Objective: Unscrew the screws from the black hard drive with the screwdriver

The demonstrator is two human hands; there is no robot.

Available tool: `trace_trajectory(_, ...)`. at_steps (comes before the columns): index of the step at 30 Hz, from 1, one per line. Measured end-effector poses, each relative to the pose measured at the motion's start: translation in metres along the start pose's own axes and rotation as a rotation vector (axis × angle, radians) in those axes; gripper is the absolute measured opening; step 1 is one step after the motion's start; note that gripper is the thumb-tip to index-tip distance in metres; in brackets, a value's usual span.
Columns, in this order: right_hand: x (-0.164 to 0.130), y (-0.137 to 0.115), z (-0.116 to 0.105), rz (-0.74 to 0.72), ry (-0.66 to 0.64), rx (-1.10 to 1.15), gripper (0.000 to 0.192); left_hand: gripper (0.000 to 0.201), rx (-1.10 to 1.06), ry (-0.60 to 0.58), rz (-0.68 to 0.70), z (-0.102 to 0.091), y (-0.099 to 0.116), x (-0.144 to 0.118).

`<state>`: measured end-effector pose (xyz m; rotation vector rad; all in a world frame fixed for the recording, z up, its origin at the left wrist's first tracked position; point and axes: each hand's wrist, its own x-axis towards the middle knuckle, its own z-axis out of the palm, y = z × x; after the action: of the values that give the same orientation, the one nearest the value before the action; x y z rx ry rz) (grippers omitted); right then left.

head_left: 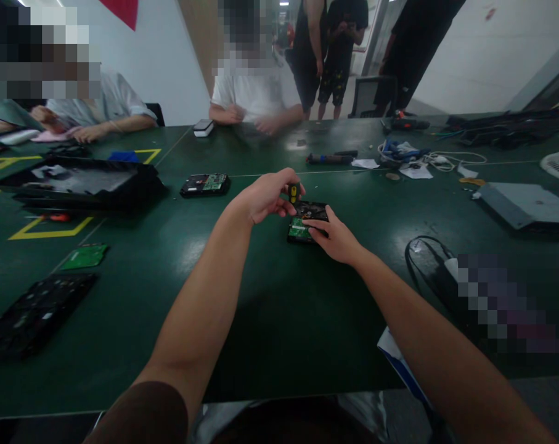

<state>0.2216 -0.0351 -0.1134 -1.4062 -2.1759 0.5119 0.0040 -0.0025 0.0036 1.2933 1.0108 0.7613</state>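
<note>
Two hands meet at twelve o'clock in our head view: our left hand [265,197] is curled tight around a yellow-and-black screwdriver [294,193], tip down on the hard drive [307,223] lying flat mid-table, while our right hand [337,237] presses spread fingers on the drive's near edge, gripping nothing. We judge the tip could slip and scratch the green board if the drive shifts. At ten o'clock lies a second drive [205,184]; at three, a black cable [422,259]. Nothing blocks us.
</note>
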Motion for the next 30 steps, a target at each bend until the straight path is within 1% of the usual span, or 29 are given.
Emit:
trace_trajectory(5,-0.0001,0.0014,0.0003,-0.011,-0.006,-0.007,0.039,0.026,0.037,0.011,0.013,0.0009,0.0014,-0.0017)
trace_trajectory(8,-0.0001,0.0017,0.0008,-0.004,-0.004,-0.002,0.039,0.030,-0.003,0.008,-0.006,0.0014,0.0008,-0.0018)
trace_trajectory(12,0.0001,0.0012,0.0006,-0.001,-0.001,-0.004,0.038,0.029,-0.036,-0.009,-0.012,0.0006,-0.0006,-0.0003)
trace_trajectory(18,0.0001,-0.0003,-0.0004,0.002,-0.008,-0.006,0.039,0.030,0.019,0.024,0.010,0.0004,0.0002,-0.0004)
trace_trajectory(21,0.0001,-0.0006,-0.0003,0.007,-0.011,-0.004,0.039,0.031,0.025,0.003,-0.003,0.0009,0.0009,-0.0017)
trace_trajectory(25,0.0000,0.0005,0.0005,-0.001,-0.005,-0.006,0.039,0.031,-0.030,-0.048,-0.026,0.0009,0.0009,-0.0023)
trace_trajectory(27,0.0000,0.0017,0.0013,0.004,-0.003,-0.007,0.039,0.031,-0.035,-0.050,-0.034,0.0005,0.0010,-0.0022)
trace_trajectory(30,0.0004,0.0037,0.0024,0.003,-0.003,0.001,0.039,0.031,0.018,-0.020,-0.031,-0.0002,0.0018,-0.0024)
